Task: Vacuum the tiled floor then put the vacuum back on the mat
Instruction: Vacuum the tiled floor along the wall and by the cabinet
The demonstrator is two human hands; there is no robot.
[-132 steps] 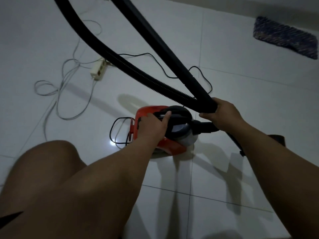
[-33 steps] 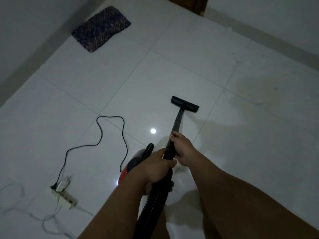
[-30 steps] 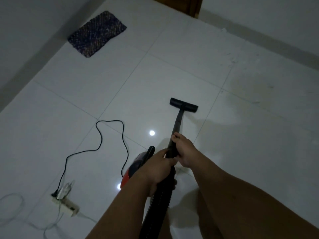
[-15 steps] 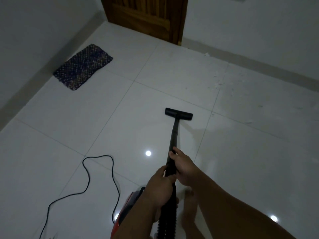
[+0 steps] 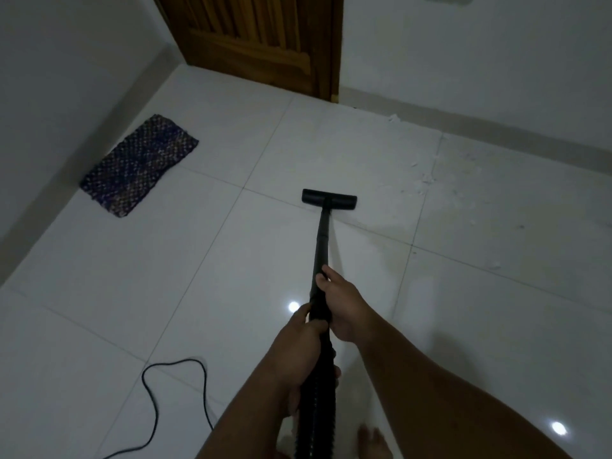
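Item: vacuum wand (image 5: 323, 240), black, rigid, running from the hands forward and down to the floor. Both hands are gripping it. The right hand (image 5: 341, 308) is wrapping its fingers around the tube higher up toward the nozzle; the left hand (image 5: 299, 352) is closing just behind it, where the tube is joining the ribbed hose (image 5: 316, 409). The two hands are sitting touching or nearly touching.

Item: floor nozzle (image 5: 329, 200), flat, black, resting on the white tiled floor (image 5: 132, 276) just by a grout line.

Item: mat (image 5: 139, 165), dark, woven, lying beside the left wall, well apart from the nozzle.

Item: power cord (image 5: 172, 389), black, looping on the tiles at lower left.

Item: pale debris (image 5: 427, 182), lying scattered on the tiles to the right of the nozzle.

Item: wooden door (image 5: 258, 41), standing at the far wall.

Item: bare foot (image 5: 372, 442), showing at the bottom edge.
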